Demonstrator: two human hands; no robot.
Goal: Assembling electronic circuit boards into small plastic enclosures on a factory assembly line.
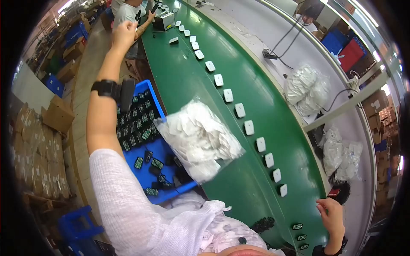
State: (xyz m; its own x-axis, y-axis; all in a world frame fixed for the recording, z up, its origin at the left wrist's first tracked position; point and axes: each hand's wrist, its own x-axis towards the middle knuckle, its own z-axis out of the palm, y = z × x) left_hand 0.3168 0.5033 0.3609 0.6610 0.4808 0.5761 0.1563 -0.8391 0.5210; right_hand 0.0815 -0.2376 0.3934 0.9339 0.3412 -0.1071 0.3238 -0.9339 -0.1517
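Hands and goods at a green conveyor

Left hand (124,37): raised at the end of an outstretched arm, to the left of the belt, just beside a co-worker's arm as seen; fingers curled in together; cannot tell whether anything sits between them
Wristband (106,88): black, on the left wrist, with a dark block beside it
Right hand (332,217): at the belt's right edge; fingers bent, thumb near forefinger; cannot tell whether the tips meet; nothing seen in the grasp
Circuit modules (302,237): three, dark and green, lying in a short line on the belt, to the left of the right hand and near it
White units (261,144): rounded squares, one long curving row along the green conveyor (230,170), running from near the right hand to the far end
Blue bin (160,106): under the left arm, beside the belt; dark circuit boards (139,123) in ordered rows at the far part, others loose at the near part
Clear bag (200,141): full of white pieces, lying across the bin's edge and the belt
Further bags (307,89): clear, pale contents, on the ledge at right
Grey box (164,20): far end of the belt, by the co-worker (128,13)
Blue stool (79,224): on the floor, lower left
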